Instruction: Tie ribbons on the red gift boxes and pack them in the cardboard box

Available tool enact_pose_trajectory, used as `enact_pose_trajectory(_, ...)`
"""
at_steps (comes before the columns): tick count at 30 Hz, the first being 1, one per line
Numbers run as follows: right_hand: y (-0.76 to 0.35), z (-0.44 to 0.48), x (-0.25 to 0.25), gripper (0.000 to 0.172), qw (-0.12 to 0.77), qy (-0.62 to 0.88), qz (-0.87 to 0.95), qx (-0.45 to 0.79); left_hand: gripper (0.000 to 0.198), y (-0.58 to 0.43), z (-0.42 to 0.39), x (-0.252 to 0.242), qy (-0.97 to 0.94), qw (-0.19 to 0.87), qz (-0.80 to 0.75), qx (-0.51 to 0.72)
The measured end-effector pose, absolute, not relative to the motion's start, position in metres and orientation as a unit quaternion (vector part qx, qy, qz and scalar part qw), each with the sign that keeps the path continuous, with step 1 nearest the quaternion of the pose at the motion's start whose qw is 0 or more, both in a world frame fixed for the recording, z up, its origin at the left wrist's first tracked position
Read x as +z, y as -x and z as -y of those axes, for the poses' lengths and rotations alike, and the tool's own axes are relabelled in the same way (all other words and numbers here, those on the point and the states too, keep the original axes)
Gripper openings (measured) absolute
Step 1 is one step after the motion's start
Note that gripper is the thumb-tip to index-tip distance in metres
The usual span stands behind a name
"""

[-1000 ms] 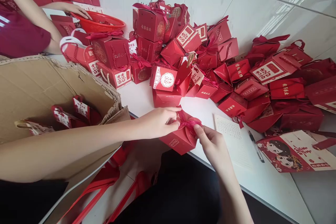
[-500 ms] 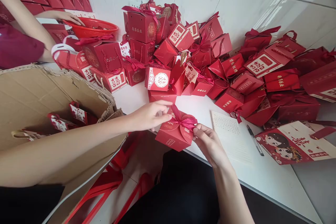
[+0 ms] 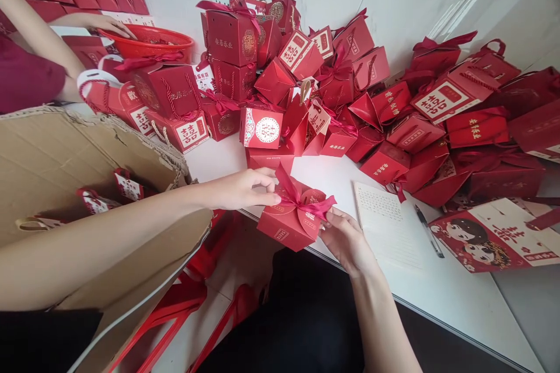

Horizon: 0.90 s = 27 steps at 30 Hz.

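Note:
A small red gift box [image 3: 286,222] with a pink ribbon bow [image 3: 301,201] on top sits at the near edge of the white table [image 3: 437,294]. My left hand [image 3: 245,188] pinches the left end of the ribbon. My right hand [image 3: 345,239] grips the right end of the ribbon beside the box. Both hands are closed on the ribbon ends, which are pulled apart to either side.
A big heap of red gift boxes [image 3: 332,81] fills the table behind. A lined notepad [image 3: 385,224] and pen [image 3: 429,230] lie to the right, beside a flat red printed bag [image 3: 494,239]. An open cardboard carton [image 3: 74,163] stands on the left. Another person's arm [image 3: 39,29] reaches toward a red basket [image 3: 149,41].
The loose ribbon on the box top has been drawn into a spread bow, its ends pulled outward by both hands. The view has shifted slightly.

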State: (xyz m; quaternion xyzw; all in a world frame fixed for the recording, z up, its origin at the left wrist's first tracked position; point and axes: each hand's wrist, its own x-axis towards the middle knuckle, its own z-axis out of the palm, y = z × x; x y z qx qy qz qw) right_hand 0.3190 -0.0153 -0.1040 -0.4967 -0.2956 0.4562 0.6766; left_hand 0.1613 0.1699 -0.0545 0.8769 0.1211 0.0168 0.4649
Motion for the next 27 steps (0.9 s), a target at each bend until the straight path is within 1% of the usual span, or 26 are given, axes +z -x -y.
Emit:
enact_pose_trajectory(7, -0.318, 0.012, -0.115, 0.029, 0.685, 0.488, 0.293, 0.455, 0.027, -0.166, -0.167, -0.055, -0.867, 0.479, -0.133, 0.027)
enact_pose_trajectory(10, -0.331, 0.021, -0.117, 0.025, 0.656, 0.514, 0.332, 0.443, 0.028, -0.168, -0.166, -0.058, -0.869, 0.467, -0.152, 0.051)
enact_pose_trajectory(12, -0.346, 0.027, -0.109, 0.029, 0.635, 0.547, 0.368, 0.403, 0.026, -0.167, -0.166, -0.059, -0.868, 0.467, -0.156, 0.063)
enact_pose_trajectory(14, -0.357, 0.029, -0.092, 0.036, 0.636, 0.59, 0.386, 0.313, 0.023, -0.166, -0.163, -0.058, -0.865, 0.469, -0.159, 0.082)
enact_pose_trajectory(15, -0.359, 0.027, -0.081, 0.035, 0.629, 0.622, 0.391, 0.256, 0.022, -0.164, -0.161, -0.057, -0.869, 0.456, -0.161, 0.104)
enact_pose_trajectory(16, -0.358, 0.022, -0.071, 0.032, 0.6, 0.66, 0.403, 0.206, 0.022, -0.163, -0.158, -0.055, -0.878, 0.427, -0.162, 0.139)
enact_pose_trajectory(18, -0.35, 0.006, -0.052, 0.027, 0.503, 0.715, 0.462, 0.15, 0.023, -0.162, -0.149, -0.051, -0.906, 0.327, -0.143, 0.226)
enact_pose_trajectory(20, -0.337, -0.014, -0.042, 0.025, 0.419, 0.717, 0.533, 0.163, 0.017, -0.162, -0.14, -0.048, -0.933, 0.212, -0.085, 0.279)
enact_pose_trajectory(22, -0.328, -0.034, -0.039, 0.02, 0.357, 0.705, 0.584, 0.184, 0.015, -0.163, -0.131, -0.049, -0.95, 0.13, -0.027, 0.283)
enact_pose_trajectory(24, -0.324, -0.048, -0.042, 0.012, 0.317, 0.692, 0.614, 0.209, 0.017, -0.165, -0.126, -0.053, -0.96, 0.085, 0.002, 0.268)
enact_pose_trajectory(27, -0.325, -0.058, -0.047, 0.005, 0.296, 0.683, 0.628, 0.229, 0.016, -0.166, -0.125, -0.061, -0.964, 0.079, -0.003, 0.252)
